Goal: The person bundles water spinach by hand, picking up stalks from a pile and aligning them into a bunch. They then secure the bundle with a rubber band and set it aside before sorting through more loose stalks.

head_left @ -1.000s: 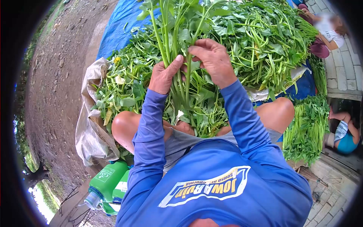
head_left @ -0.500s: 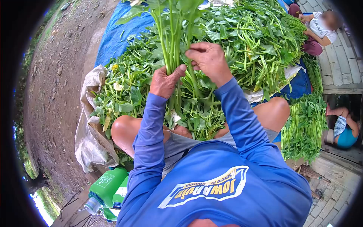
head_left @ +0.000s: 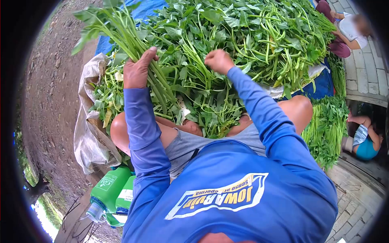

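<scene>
Nearest us is the blue long-sleeved shirt point(head_left: 227, 162) with its printed white-and-yellow panel, and beyond it the grey shorts point(head_left: 190, 146) and crossed, bent legs. Just beside the left sleeve we see two green jugs point(head_left: 107, 184), the clear cap of one tilted toward us. Between the knees, loose greens lie around the bare feet point(head_left: 191, 127), with a pale, dark-spotted scrap point(head_left: 183, 106) near one of them. Farther out, the left hand point(head_left: 137, 72) is clamped around a bunch of leafy stems point(head_left: 126, 40), thumb across them; the bunch slants, its leafy tops up to our left and its bare ends down toward the feet. The right hand point(head_left: 219, 61), well apart from the left, is above the broad heap of greens point(head_left: 243, 34) with its fingers curled in together; it is slightly blurred, and we cannot tell whether anything is pinched inside. A whitish sack point(head_left: 87, 137) lies crumpled at the heap's left edge, and neat rows of greens point(head_left: 326, 125) lie beyond the right knee. Past the heap we find a blue tarp point(head_left: 150, 9), bare earth point(head_left: 52, 93) on the left, and on the right two people, one in a white shirt point(head_left: 350, 29) beside grey paving point(head_left: 362, 75), the other in teal point(head_left: 368, 148).
</scene>
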A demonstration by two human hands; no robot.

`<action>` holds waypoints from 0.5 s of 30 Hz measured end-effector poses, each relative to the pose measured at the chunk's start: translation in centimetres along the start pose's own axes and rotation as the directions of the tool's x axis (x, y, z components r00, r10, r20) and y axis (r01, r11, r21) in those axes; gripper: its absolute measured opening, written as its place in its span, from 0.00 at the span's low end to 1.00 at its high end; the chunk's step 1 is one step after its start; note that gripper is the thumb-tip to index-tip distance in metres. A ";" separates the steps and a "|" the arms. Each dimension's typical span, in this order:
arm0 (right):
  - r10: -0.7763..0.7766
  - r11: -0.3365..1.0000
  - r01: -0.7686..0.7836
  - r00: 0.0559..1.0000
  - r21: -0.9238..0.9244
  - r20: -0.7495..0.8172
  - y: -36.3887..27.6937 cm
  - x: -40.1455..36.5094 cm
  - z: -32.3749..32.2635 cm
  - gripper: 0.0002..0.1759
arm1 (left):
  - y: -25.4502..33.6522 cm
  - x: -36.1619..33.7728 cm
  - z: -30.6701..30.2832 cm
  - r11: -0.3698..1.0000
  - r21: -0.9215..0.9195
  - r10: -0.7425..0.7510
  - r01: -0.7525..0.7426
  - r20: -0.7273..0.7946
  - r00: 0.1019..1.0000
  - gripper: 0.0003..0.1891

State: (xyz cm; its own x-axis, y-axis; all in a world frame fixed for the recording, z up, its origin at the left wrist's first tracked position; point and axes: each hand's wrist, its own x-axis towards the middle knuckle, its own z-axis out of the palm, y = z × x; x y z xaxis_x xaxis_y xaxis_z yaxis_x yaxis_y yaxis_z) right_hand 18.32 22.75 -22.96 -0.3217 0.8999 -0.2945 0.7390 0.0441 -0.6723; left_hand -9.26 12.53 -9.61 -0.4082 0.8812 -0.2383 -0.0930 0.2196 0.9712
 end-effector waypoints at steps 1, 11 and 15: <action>0.014 1.000 -0.017 0.996 -0.027 -0.085 0.9 0.0 2.3 0.17 | 0.3 0.1 0.0 1.000 -0.002 0.000 0.000 -0.024 1.000 0.15; 0.092 0.990 -0.087 0.995 -0.108 0.039 -0.5 6.8 3.6 0.22 | 1.3 -0.5 1.6 0.997 -0.071 0.015 -0.017 -0.024 1.000 0.14; 0.049 0.709 -0.302 0.923 0.637 0.383 -3.2 5.2 -2.7 0.13 | 1.1 -0.4 1.1 0.997 -0.078 0.018 -0.019 -0.011 1.000 0.15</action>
State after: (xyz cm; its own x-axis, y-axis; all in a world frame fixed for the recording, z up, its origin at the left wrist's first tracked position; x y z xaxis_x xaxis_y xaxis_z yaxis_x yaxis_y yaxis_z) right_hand 15.89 28.43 -20.49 -0.4871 0.6663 -0.5647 0.2439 -0.5170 -0.8205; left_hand -8.23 12.86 -8.45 -0.4195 0.8805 -0.2206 -0.1560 0.1695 0.9731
